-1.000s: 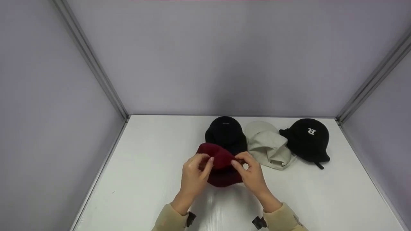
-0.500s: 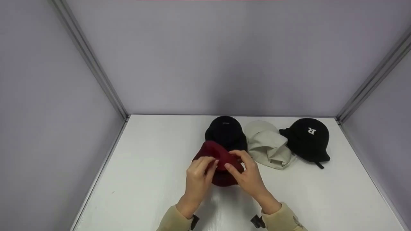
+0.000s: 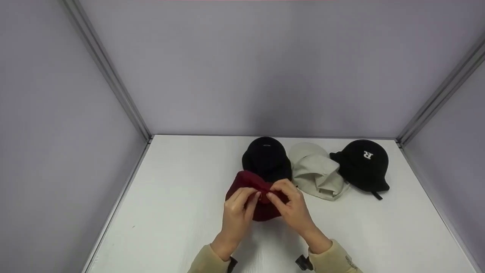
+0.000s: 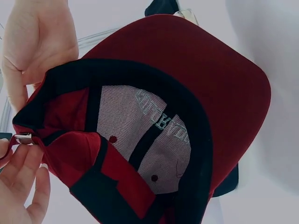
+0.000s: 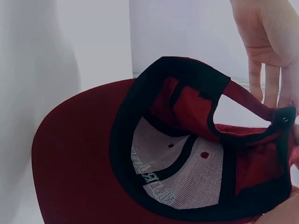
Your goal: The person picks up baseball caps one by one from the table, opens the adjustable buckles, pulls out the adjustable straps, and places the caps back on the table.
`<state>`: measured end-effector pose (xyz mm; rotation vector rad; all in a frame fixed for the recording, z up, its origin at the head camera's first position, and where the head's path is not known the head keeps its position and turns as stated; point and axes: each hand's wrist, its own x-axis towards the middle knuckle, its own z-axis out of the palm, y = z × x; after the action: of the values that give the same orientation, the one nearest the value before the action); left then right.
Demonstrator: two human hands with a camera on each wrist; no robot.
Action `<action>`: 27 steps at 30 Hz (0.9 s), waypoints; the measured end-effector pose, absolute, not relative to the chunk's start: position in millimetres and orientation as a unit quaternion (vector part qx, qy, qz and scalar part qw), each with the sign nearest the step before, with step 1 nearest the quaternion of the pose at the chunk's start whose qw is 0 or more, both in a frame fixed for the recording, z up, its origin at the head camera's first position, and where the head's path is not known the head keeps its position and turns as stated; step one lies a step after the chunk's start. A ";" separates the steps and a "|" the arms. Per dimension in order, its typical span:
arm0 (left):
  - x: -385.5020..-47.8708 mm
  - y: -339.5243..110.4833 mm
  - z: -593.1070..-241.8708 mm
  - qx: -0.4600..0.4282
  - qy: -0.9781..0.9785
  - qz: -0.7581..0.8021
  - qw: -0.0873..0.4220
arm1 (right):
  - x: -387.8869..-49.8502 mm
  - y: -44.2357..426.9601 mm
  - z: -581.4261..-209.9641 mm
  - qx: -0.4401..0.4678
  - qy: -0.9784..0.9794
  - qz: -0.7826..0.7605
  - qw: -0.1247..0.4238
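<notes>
A dark red baseball cap [image 3: 242,182] is held by both hands at its rear strap, near the middle of the table in the head view. My left hand [image 3: 237,214] pinches the strap side with thumb and fingers. Close beside it, my right hand [image 3: 293,208] pinches the strap from the other side. In the left wrist view a small metal buckle [image 4: 23,138] sits at fingertips. The right wrist view shows the strap [image 5: 247,99] arching over the cap's rear opening. Dark sweatband and pale mesh lining show inside; the wide brim [image 4: 205,65] points away from the hands.
Behind the red cap lies a black hat [image 3: 266,157], partly covered by it in view. A crumpled beige cap [image 3: 316,172] lies to its right, then a black cap [image 3: 362,167] marked R. Grey panels [image 3: 242,68] enclose the white table [image 3: 170,189].
Both hands have come closer together on the red cap, the left hand shifting right. The cap's crown has folded and tipped slightly. The other hats have stayed put.
</notes>
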<state>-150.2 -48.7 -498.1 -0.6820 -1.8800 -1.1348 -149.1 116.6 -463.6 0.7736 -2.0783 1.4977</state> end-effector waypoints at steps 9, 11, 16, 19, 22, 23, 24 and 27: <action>-154.4 -57.4 -498.1 -0.222 -0.744 -0.483 0.405 | -148.8 120.4 -463.0 0.240 -0.747 0.565 0.254; -154.2 -58.7 -498.4 -0.222 -0.743 -0.492 0.395 | -149.0 121.3 -463.9 0.236 -0.749 0.566 0.251; -153.2 -60.3 -498.0 -0.220 -0.745 -0.508 0.372 | -149.1 124.4 -464.7 0.224 -0.751 0.571 0.243; -153.5 -61.0 -498.4 -0.226 -0.745 -0.512 0.364 | -149.7 125.8 -464.5 0.218 -0.752 0.573 0.243; -153.4 -61.1 -499.2 -0.235 -0.741 -0.517 0.359 | -150.4 126.7 -464.3 0.216 -0.753 0.574 0.239; -153.4 -61.2 -499.6 -0.235 -0.741 -0.518 0.357 | -150.6 126.9 -464.4 0.216 -0.754 0.573 0.238; -153.3 -61.3 -500.0 -0.235 -0.742 -0.519 0.355 | -150.9 127.2 -464.5 0.217 -0.754 0.572 0.238; -153.7 -62.0 -501.6 -0.235 -0.748 -0.512 0.352 | -151.5 127.6 -464.1 0.219 -0.754 0.572 0.237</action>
<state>-153.7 -62.0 -501.6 -0.6086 -1.9349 -1.3251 -151.5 127.6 -464.1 0.6007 -2.0670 1.5670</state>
